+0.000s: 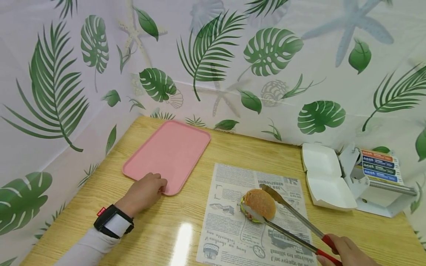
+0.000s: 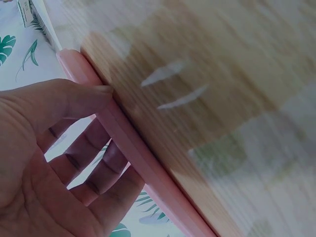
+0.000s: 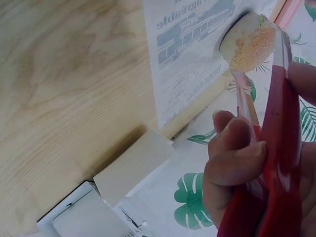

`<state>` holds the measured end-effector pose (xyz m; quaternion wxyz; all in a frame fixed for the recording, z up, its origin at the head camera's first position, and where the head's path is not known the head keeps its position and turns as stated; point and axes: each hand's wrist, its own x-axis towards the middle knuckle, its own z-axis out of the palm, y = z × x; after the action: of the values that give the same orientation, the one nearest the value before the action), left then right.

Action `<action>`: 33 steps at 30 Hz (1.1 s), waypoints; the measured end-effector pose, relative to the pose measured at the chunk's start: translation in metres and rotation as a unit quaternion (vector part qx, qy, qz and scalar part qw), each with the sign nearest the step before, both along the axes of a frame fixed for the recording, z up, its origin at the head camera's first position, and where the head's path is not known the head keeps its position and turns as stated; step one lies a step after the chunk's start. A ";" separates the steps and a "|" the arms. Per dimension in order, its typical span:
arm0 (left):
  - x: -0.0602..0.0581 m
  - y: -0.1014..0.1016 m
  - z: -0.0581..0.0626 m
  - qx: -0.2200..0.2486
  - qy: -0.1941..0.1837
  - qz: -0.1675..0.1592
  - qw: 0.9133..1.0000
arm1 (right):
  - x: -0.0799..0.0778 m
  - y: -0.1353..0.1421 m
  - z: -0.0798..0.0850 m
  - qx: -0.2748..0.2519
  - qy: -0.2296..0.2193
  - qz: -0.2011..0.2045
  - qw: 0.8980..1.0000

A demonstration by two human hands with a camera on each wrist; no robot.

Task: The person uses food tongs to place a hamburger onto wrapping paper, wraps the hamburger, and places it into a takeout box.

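Clearly, the wooden table (image 1: 253, 152) shines in one bright patch between six and seven o'clock, and toward twelve rises a white wall cover (image 1: 166, 48) with green leaves. The left hand (image 1: 144, 194) pinches the near edge of the pink tray (image 1: 173, 151), at ten o'clock from the burger (image 1: 263, 201). This burger lies on printed paper (image 1: 227, 190), between the arms of tongs (image 1: 301, 217), whose red handles the right hand (image 1: 348, 252) grips.

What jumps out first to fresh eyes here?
The round brown-bunned burger on newspaper-print paper, between the arms of red-handled metal tongs in the right hand. Then the pink rectangular tray at the wooden table's left, near edge pinched by the left hand.
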<state>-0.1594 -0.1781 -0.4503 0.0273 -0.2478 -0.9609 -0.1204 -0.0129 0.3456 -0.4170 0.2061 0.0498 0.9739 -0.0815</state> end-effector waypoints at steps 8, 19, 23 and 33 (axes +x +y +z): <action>0.000 0.001 0.000 0.001 0.003 -0.002 1.000 | -0.007 -0.008 0.017 -0.009 -0.015 -0.002 1.000; 0.000 0.000 -0.001 0.003 0.001 -0.001 1.000 | -0.046 -0.059 0.062 -0.017 0.086 0.067 0.994; 0.000 -0.001 -0.002 0.006 0.007 -0.005 1.000 | -0.075 -0.089 0.068 -0.033 0.157 0.123 0.979; -0.001 -0.004 -0.003 0.012 0.010 -0.005 1.000 | -0.162 -0.155 0.060 -0.037 0.133 0.183 0.973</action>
<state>-0.1607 -0.1820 -0.4536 0.0389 -0.2536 -0.9579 -0.1292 -0.1748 0.1903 -0.3573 0.0879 -0.1483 0.9814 -0.0843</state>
